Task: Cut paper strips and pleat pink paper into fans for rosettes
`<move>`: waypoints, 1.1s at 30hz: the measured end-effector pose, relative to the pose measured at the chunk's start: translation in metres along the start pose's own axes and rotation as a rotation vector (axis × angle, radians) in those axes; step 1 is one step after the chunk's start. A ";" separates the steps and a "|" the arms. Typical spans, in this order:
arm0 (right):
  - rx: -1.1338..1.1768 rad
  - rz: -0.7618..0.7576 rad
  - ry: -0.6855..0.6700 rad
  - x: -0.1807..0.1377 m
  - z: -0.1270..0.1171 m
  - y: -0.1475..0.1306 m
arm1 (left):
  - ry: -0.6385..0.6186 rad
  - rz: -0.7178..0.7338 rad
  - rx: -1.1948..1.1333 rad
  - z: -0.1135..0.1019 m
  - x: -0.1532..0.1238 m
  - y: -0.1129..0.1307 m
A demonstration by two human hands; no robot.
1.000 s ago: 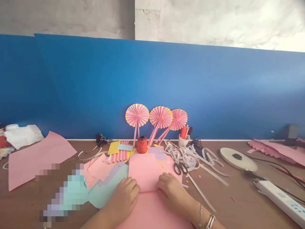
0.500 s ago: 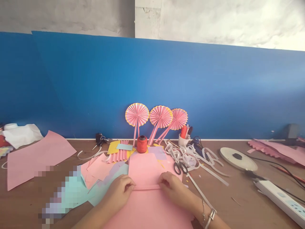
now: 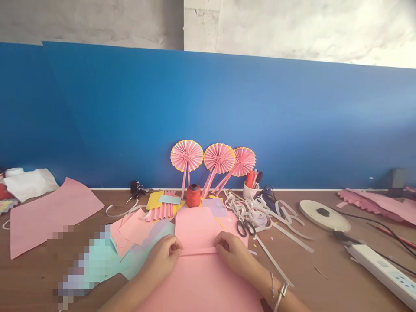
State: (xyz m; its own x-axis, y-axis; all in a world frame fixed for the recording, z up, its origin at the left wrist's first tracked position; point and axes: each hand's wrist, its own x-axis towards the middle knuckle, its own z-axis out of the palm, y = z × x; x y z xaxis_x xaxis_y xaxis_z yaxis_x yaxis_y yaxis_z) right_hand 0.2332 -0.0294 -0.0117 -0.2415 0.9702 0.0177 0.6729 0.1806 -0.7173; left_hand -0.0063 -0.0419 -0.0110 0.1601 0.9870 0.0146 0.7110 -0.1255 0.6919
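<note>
Left hand (image 3: 165, 255) and right hand (image 3: 233, 252) pinching opposite ends of a narrow fold (image 3: 199, 251) in pink paper (image 3: 201, 284); fold's long axis crosswise between them, neither hand clearly nearer

Left hand (image 3: 165, 255), right hand (image 3: 232, 251), fingers (image 3: 176, 246) pinched

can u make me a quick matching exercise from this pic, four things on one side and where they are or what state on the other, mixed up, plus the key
1. left hand
2. red spool
3. power strip
4. white cup

A. lying near the right edge of the picture
B. holding a red item and other slim things
C. pinching the fold in the pink paper
D. standing in front of the pleated paper fans

Pairs: 1-C, 2-D, 3-A, 4-B
</note>
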 end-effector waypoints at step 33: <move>-0.490 -0.525 -0.057 -0.005 0.002 -0.002 | -0.054 0.492 0.513 0.003 -0.009 0.004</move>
State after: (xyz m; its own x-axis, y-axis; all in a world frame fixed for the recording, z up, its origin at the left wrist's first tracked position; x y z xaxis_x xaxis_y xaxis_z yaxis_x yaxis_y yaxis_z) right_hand 0.2316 -0.0345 -0.0117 -0.6464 0.7280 0.2283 0.6910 0.6855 -0.2293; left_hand -0.0030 -0.0516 -0.0108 0.5693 0.7992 0.1928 0.7781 -0.5995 0.1875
